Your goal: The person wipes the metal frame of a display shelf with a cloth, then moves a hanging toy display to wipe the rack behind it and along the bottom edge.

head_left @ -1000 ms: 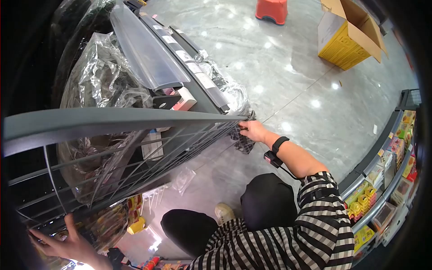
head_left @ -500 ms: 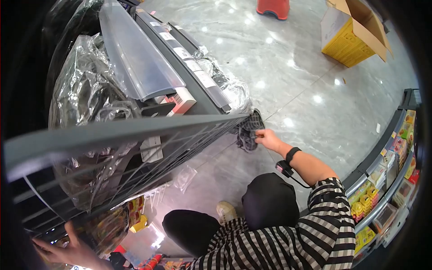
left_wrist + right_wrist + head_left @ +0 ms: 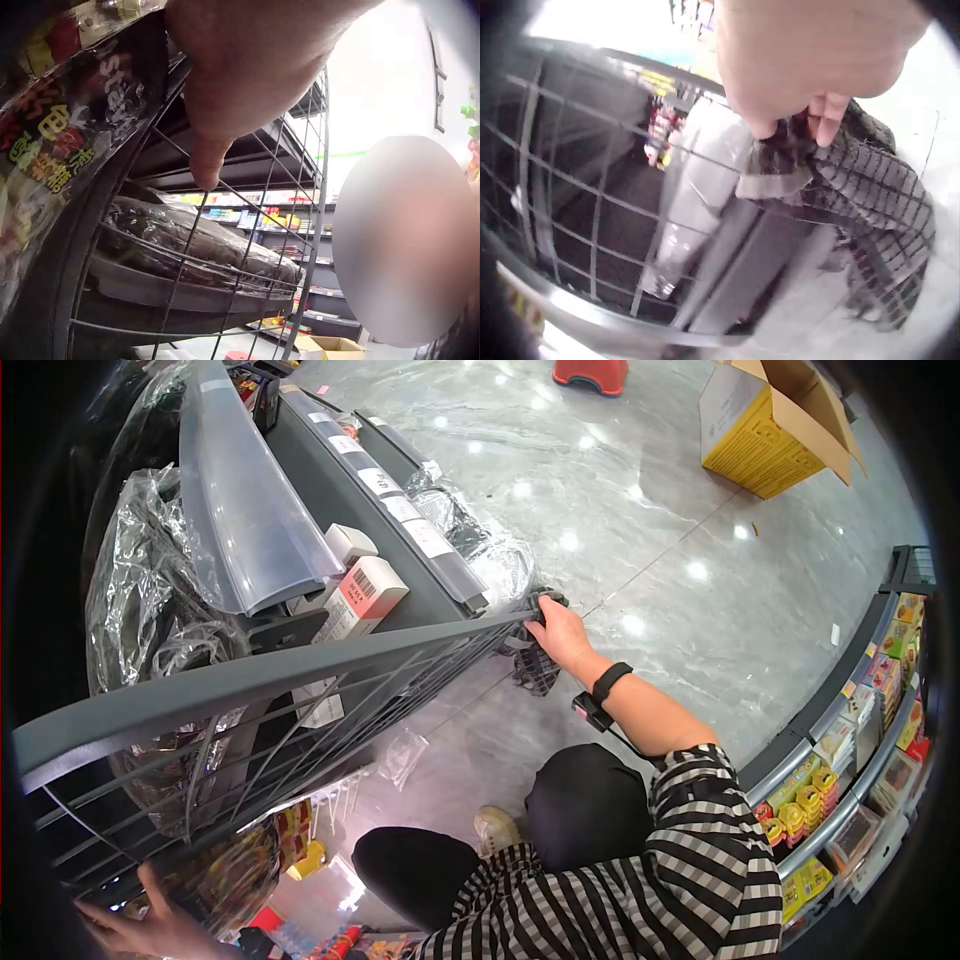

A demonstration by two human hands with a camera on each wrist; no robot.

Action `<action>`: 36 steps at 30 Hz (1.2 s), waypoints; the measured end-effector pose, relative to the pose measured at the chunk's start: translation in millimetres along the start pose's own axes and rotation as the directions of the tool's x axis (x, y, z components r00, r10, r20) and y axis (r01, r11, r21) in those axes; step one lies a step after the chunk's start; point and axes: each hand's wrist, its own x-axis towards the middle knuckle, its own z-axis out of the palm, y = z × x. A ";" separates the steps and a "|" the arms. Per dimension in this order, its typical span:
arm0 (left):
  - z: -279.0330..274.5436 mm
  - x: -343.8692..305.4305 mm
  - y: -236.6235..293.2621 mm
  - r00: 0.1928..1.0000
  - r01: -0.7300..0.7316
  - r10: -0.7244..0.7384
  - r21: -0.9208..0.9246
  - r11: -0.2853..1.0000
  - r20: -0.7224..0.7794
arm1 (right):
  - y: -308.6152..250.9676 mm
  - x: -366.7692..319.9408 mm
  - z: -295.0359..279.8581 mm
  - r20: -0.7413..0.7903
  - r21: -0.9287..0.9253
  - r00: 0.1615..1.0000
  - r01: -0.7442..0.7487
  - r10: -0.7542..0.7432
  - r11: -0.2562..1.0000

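Note:
A dark grey checked cloth (image 3: pixel 870 195) is bunched in my right hand (image 3: pixel 562 635), whose fingers grip it at the far end of the black wire panel (image 3: pixel 300 650). Part of the cloth hangs below the fingers, beside the panel's edge. My left hand (image 3: pixel 150 928) is at the near lower end of the panel, fingers extended and thumb raised. In the left wrist view, the thumb (image 3: pixel 206 169) lies against the wires. Next to it hangs a dark printed snack packet (image 3: pixel 75 112).
Behind the panel, a shelf holds clear plastic wrap (image 3: pixel 150 590), a clear plastic strip (image 3: pixel 245 510) and small boxes (image 3: pixel 365 595). An open yellow carton (image 3: pixel 745 440) and a red stool (image 3: pixel 590 375) stand on the floor. Stocked shelves (image 3: pixel 850 760) curve along the right.
My right hand moved off the panel's end to the right with the cloth, then came back up against it. The left hand stayed near the panel's lower end.

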 end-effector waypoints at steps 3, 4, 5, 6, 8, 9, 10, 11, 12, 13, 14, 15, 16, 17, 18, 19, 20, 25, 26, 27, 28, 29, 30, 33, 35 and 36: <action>-1.0 2.2 1.6 1.000 -0.006 0.006 -0.021 1.000 0.000 | -0.3 2.2 -7.3 0.107 -0.091 0.994 0.000 0.010 0.996; -1.7 2.5 4.7 1.000 -0.003 0.003 -0.025 1.000 -0.001 | 1.5 1.2 -7.9 0.103 -0.094 0.995 -0.002 0.012 0.996; -1.9 2.0 9.2 1.000 0.014 -0.015 -0.043 0.999 -0.020 | 3.5 0.7 -6.7 0.103 -0.097 0.995 0.011 -0.001 0.995; -2.0 2.1 12.6 0.999 0.030 -0.033 -0.060 0.998 -0.039 | 3.3 1.3 -7.5 0.102 -0.098 0.995 0.026 -0.016 0.995; -1.6 -1.9 8.9 0.999 0.041 -0.041 -0.011 0.999 -0.029 | 2.1 1.6 -8.1 0.114 -0.096 0.993 0.012 -0.001 0.995; -1.3 -1.7 8.3 0.999 0.049 -0.048 0.036 0.998 -0.015 | -2.5 1.3 -11.1 0.130 -0.095 0.991 -0.005 0.018 0.995; -1.0 -2.0 8.2 0.999 0.052 -0.051 0.035 0.998 -0.019 | -6.4 -3.2 -15.3 0.087 -0.075 0.995 0.049 -0.043 0.996; -1.8 -2.2 9.1 0.999 0.052 -0.052 0.019 0.998 -0.016 | -10.6 -6.7 -19.4 0.085 -0.077 0.995 0.050 -0.043 0.996; -2.1 -2.0 10.6 0.999 0.049 -0.049 0.001 0.999 -0.010 | -26.7 -10.7 -30.8 0.087 -0.051 0.994 0.065 -0.060 0.997; -2.0 -1.9 10.8 0.999 0.047 -0.047 -0.006 0.999 -0.007 | -40.3 -14.6 -41.6 0.088 -0.026 0.993 0.077 -0.074 0.997; -2.5 -2.0 9.9 0.999 0.052 -0.052 -0.023 0.998 -0.003 | -48.6 -16.8 -48.8 0.062 0.001 0.991 0.121 -0.121 0.993; -2.0 -1.9 9.8 0.998 0.058 -0.058 -0.038 0.998 -0.001 | -61.0 -18.6 -58.8 0.063 0.000 0.991 0.119 -0.118 0.993; -2.0 -1.6 10.5 0.998 0.058 -0.059 -0.037 0.998 -0.002 | -76.0 -20.0 -71.8 0.024 0.078 0.976 0.212 -0.214 0.974; -2.0 -1.0 10.7 0.999 0.051 -0.052 -0.046 0.998 -0.014 | -91.1 -21.9 -84.5 -0.021 0.153 0.952 0.304 -0.305 0.940; -1.4 0.1 10.9 0.999 0.044 -0.045 -0.055 0.998 -0.028 | -106.1 -23.3 -97.3 -0.024 0.155 0.952 0.305 -0.305 0.940; -1.8 1.5 11.3 0.999 0.041 -0.043 -0.052 0.998 -0.031 | -121.0 -24.9 -110.3 -0.090 0.212 0.898 0.440 -0.431 0.873; -2.5 2.9 12.0 0.999 0.023 -0.025 -0.040 0.999 -0.041 | -133.8 -25.9 -119.9 -0.163 0.257 0.824 0.566 -0.542 0.783; -3.0 4.0 10.6 0.998 -0.014 0.013 -0.020 1.000 -0.054 | -156.7 -22.4 -120.5 -0.350 0.272 0.708 0.704 -0.614 0.656; -3.3 5.2 12.5 0.998 -0.015 0.012 -0.050 0.999 -0.054 | -147.1 -19.0 -109.8 -0.385 0.222 0.686 0.719 -0.618 0.659; -4.0 5.5 13.1 0.999 -0.016 0.012 -0.078 0.997 -0.053 | -136.5 -16.2 -99.2 -0.418 0.172 0.662 0.731 -0.623 0.661; -4.2 4.3 11.3 0.999 -0.017 0.014 -0.073 0.997 -0.050 | -122.1 -16.8 -91.9 -0.366 0.149 0.713 0.679 -0.598 0.719; -3.0 2.4 9.6 0.999 -0.005 0.003 -0.043 0.999 -0.038 | -105.5 -19.6 -83.8 -0.365 0.151 0.713 0.680 -0.598 0.718; -1.3 2.0 9.1 1.000 0.008 -0.009 -0.015 1.000 -0.029 | -88.4 -21.3 -76.8 -0.296 0.151 0.794 0.588 -0.531 0.795; -3.4 4.4 11.5 0.999 -0.014 0.010 -0.085 0.996 -0.045 | -56.4 -35.6 -76.7 -0.189 0.218 0.930 0.352 -0.314 0.910; -2.9 0.9 3.4 1.000 -0.005 0.004 -0.025 1.000 -0.011 | -41.0 -50.7 -75.4 -0.129 0.288 0.977 0.198 -0.167 0.937; -2.1 -0.6 1.3 1.000 0.011 -0.011 0.027 1.000 0.012 | -33.7 -57.1 -75.6 -0.134 0.281 0.978 0.192 -0.160 0.940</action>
